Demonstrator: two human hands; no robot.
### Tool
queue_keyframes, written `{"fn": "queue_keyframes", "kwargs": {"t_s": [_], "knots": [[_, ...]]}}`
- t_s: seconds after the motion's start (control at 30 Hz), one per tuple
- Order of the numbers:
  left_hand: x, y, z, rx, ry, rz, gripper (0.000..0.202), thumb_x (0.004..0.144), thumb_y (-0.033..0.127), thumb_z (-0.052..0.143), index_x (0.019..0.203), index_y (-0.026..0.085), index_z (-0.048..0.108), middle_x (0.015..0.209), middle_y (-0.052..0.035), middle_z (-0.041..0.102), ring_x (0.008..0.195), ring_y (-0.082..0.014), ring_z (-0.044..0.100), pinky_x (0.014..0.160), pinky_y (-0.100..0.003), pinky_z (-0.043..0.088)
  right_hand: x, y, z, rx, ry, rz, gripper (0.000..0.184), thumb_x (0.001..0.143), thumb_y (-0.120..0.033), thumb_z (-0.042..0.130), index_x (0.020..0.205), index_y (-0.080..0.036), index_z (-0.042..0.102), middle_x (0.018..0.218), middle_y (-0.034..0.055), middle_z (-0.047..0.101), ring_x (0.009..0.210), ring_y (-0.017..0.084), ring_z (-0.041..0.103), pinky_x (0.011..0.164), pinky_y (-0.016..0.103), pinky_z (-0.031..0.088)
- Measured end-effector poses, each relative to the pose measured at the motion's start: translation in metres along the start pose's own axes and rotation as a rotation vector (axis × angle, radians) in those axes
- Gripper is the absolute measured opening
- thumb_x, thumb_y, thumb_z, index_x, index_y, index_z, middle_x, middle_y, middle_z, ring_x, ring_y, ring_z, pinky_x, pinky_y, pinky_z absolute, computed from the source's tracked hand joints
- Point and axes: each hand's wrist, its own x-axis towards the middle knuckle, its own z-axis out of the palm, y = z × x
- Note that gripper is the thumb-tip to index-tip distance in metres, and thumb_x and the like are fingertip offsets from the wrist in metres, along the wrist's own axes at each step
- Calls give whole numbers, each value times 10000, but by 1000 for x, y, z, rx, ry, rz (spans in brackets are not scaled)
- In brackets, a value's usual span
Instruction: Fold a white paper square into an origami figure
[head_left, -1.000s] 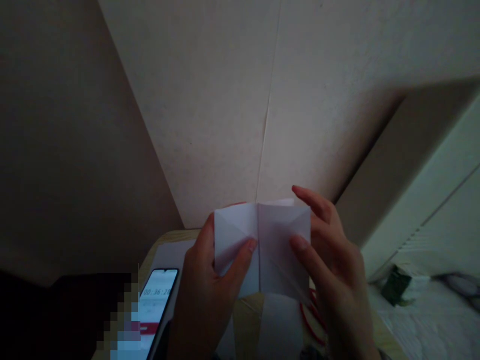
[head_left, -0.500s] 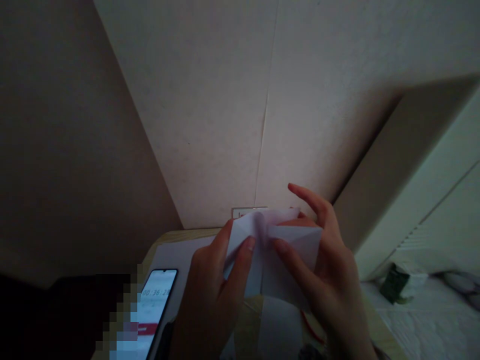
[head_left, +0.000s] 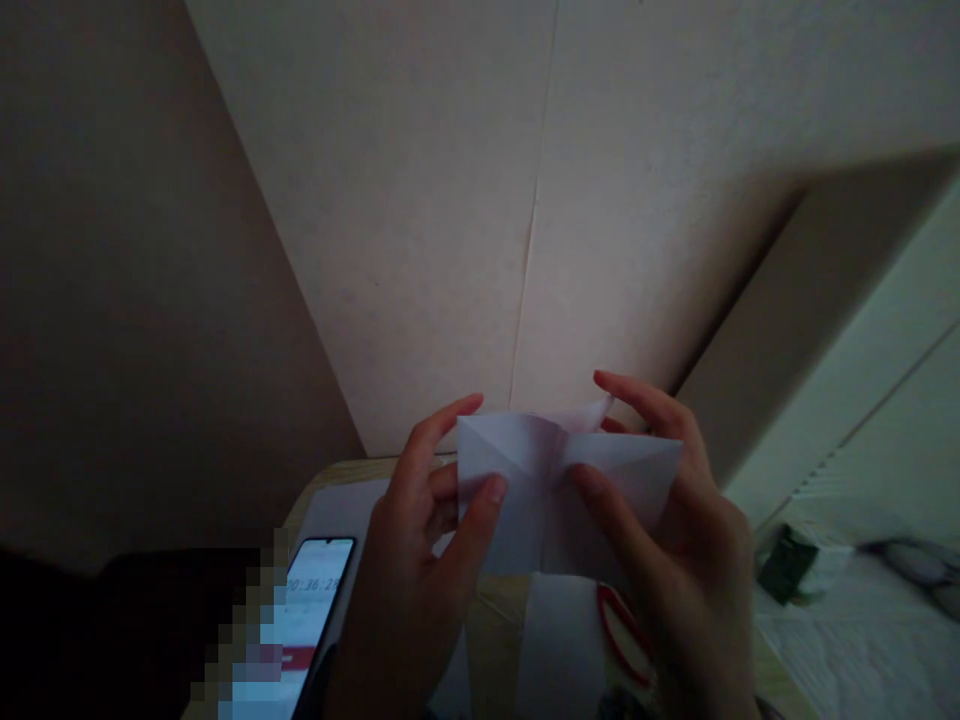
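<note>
Folded white paper (head_left: 559, 480), creased, held up before the wall, above the counter (head_left: 491, 620). Pinched at its left edge by left hand (head_left: 420, 560), thumb in front, fingers curled behind. Gripped at its right side by right hand (head_left: 679, 540), thumb pressed on the front near the centre fold, fingers closed behind. Below, on the counter: lit phone (head_left: 315, 600) at left, flat white sheet (head_left: 559, 640), red loop (head_left: 619, 620) just beside it.
</note>
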Motion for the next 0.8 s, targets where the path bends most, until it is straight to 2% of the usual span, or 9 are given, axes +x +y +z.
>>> {"fn": "queue_keyframes", "kwargs": {"t_s": [0.1, 0.23, 0.4, 0.47, 0.6, 0.7, 0.8], "knots": [[1, -2, -2, 20, -12, -4, 281, 767, 292, 818, 1042, 242, 786, 766, -39, 828, 620, -226, 757, 545, -245, 580, 0, -1, 0, -18, 35, -5, 143, 971, -232, 687, 957, -353, 762, 1457, -17, 591, 1295, 275, 596, 1083, 494, 517], [1, -1, -2, -31, 46, -6, 152, 774, 294, 817, 904, 227, 778, 714, -37, 806, 629, -255, 776, 513, -262, 590, 2, 1, -2, -56, 38, -10, 63, 961, -307, 703, 936, -320, 760, 1485, -1, 572, 1369, 305, 548, 1082, 489, 511], [-2, 2, 2, -127, 140, -11, 206, 788, 243, 808, 975, 247, 721, 693, 12, 803, 571, -219, 765, 426, -215, 531, 3, 0, -5, -78, -1, 5, 121, 992, -313, 647, 939, -324, 755, 1469, -4, 594, 1364, 307, 547, 1104, 515, 466], [-2, 3, 3, -125, 191, 0, 218, 806, 244, 798, 998, 254, 697, 707, 23, 806, 597, -209, 771, 447, -207, 537, 2, 0, -5, -79, -5, 19, 148, 1001, -315, 633, 925, -323, 759, 1459, -4, 602, 1352, 305, 556, 1076, 504, 478], [1, 1, 0, -111, 202, 61, 239, 829, 222, 793, 1030, 262, 670, 739, 48, 809, 621, -180, 770, 490, -189, 551, 4, 1, -5, -55, -43, 23, 174, 1003, -316, 638, 922, -339, 790, 1434, -3, 616, 1345, 285, 565, 1090, 492, 469], [3, -2, -3, -128, 229, 120, 171, 878, 204, 759, 1007, 258, 661, 788, 51, 810, 702, -156, 778, 570, -166, 568, 6, 5, -3, -15, -88, 20, 134, 979, -322, 668, 940, -328, 796, 1439, 26, 610, 1338, 295, 575, 1082, 509, 482], [3, -5, -5, -186, 245, 126, 134, 871, 216, 773, 965, 247, 681, 780, 40, 802, 732, -181, 782, 597, -198, 593, 7, 7, 0, 16, -96, 44, 84, 950, -324, 703, 934, -305, 783, 1433, 51, 618, 1325, 316, 590, 1080, 546, 482]]}}
